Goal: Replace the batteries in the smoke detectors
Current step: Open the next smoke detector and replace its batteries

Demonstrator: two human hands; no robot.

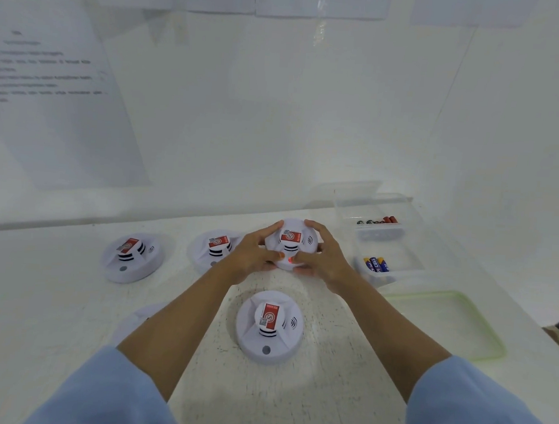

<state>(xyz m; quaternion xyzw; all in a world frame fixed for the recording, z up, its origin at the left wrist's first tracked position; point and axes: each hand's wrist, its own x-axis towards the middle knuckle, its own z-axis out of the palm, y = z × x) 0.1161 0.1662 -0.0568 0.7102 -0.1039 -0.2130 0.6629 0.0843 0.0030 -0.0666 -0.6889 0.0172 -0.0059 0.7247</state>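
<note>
Tabletop (308, 396): white and speckled, under white walls hung with paper sheets; two forearms in pale blue sleeves reach across it from the near edge
Near detector (268, 327): lies face up and closed between the forearms, nothing touching it
Half-hidden detector (138, 314): toward the near left, mostly under the left forearm
Green-rimmed lid (442, 322): flat by the right edge, just in front of the tray
Left hand (252, 253): fingers curled round the left rim of the held detector, thumb on its near face
Right hand (326, 258): wrapped round the right rim in the same way
Held detector (291, 242): by the far edge, face tilted toward the camera, case closed, a small red lamp lit on its near side (whether it is clear of the surface I cannot tell)
Far-left detectors: one (132, 256) and another (214, 248), both closed and face up
Battery tray (414, 254): clear, far right corner; blue-and-yellow cells (375, 264) in the near compartment, red and black cells (378, 220) in the far one
Progress: one unit in hand, four lying closed; nothing shows which already hold fresh cells, so I judge the work mid-way at best
</note>
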